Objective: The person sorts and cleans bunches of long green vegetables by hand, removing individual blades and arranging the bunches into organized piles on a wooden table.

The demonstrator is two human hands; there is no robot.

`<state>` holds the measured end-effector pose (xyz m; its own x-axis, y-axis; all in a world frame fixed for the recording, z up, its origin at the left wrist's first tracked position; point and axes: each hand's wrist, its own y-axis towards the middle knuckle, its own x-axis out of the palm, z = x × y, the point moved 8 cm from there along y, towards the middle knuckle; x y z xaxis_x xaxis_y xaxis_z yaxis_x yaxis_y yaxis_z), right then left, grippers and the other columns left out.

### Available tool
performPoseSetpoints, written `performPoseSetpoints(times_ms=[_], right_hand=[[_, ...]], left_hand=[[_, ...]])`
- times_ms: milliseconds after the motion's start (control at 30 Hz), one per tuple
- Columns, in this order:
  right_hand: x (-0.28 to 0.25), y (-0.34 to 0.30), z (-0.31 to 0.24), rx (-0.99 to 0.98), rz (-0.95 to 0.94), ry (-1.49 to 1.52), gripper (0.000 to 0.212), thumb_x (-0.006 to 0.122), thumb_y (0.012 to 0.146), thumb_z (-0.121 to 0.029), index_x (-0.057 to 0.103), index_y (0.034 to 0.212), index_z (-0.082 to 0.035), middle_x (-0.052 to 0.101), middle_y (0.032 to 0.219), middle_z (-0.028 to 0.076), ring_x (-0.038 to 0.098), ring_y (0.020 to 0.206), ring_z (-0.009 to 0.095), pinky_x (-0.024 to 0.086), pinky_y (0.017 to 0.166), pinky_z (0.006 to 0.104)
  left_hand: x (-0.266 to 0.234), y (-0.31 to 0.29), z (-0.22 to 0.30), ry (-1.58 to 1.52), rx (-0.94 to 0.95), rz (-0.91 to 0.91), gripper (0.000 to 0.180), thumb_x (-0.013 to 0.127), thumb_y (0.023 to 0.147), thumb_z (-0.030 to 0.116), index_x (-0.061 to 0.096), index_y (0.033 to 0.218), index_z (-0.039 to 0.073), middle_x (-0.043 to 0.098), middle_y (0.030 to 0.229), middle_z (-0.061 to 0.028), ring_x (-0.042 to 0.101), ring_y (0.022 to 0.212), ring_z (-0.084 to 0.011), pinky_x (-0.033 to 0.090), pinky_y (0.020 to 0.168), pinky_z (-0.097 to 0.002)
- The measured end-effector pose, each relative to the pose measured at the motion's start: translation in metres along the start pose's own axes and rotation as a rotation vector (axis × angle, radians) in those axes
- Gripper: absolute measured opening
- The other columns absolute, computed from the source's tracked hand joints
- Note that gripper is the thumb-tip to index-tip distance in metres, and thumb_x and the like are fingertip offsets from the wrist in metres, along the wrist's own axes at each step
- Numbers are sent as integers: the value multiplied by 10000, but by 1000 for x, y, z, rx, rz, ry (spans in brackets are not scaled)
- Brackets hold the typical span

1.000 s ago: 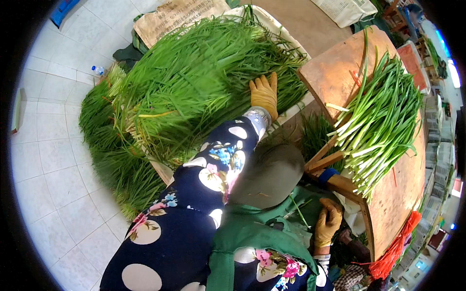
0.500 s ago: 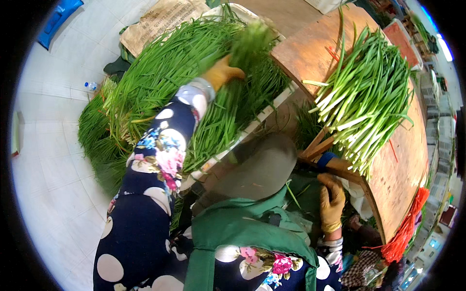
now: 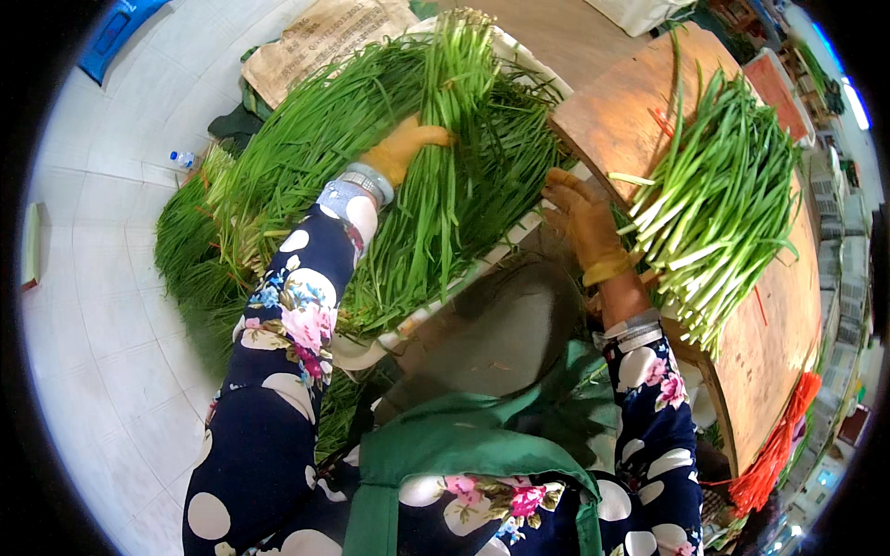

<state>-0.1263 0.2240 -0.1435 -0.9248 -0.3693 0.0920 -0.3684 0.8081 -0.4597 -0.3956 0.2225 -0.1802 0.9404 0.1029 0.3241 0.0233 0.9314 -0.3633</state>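
Note:
My left hand [image 3: 403, 148], in a yellow glove, is closed round a bunch of garlic chives [image 3: 461, 79]. The pale stem ends of this bunch point away from me, and its green leaves hang over the heap of chives [image 3: 315, 139] in the white crate [image 3: 436, 304]. Also gloved in yellow, my right hand [image 3: 589, 227] is raised between the crate's right edge and the wooden board, fingers stretched out and nothing seen in them. Beyond it, a pile of chives [image 3: 714, 204] with white stems toward me lies on the round-edged wooden board [image 3: 769, 343].
Red plastic ties [image 3: 774, 454] hang off the board's near right edge. A printed sack [image 3: 324, 42] lies behind the heap. On the tiled floor at left are a small water bottle [image 3: 183, 159] and a blue packet [image 3: 116, 37]. My green apron [image 3: 482, 454] covers my lap.
My right hand has risen from beside my lap, forward and left toward the crate. The bunch in my left hand has swung slightly left, its stem ends now more upright.

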Motion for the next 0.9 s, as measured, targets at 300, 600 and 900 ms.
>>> performPoseSetpoints(times_ms=[300, 600, 900], right_hand=[[6, 20, 34, 60, -43, -143, 545, 532, 949, -244, 400, 1417, 3, 416, 1447, 188, 411, 1327, 340, 363, 1079, 426], [92, -90, -46, -641, -177, -739, 443, 595, 873, -94, 526, 1308, -47, 569, 1273, 197, 550, 1163, 343, 414, 1020, 400], [179, -239, -76, -98, -1163, -124, 477, 585, 958, -259, 489, 1368, -35, 524, 1362, 151, 496, 1250, 257, 391, 1037, 360]], left_hand=[[15, -27, 4, -362, -65, -44, 447, 664, 815, 92, 519, 1235, 44, 627, 977, -48, 634, 787, -174, 583, 718, -362], [-93, -163, 44, -350, 467, 284, 493, 672, 827, 349, 609, 1194, 27, 671, 1078, -114, 665, 910, -255, 562, 839, -403], [-14, -247, 200, -515, 908, 228, 370, 637, 841, 232, 605, 1144, 22, 654, 1055, -84, 644, 927, -232, 544, 841, -373]])
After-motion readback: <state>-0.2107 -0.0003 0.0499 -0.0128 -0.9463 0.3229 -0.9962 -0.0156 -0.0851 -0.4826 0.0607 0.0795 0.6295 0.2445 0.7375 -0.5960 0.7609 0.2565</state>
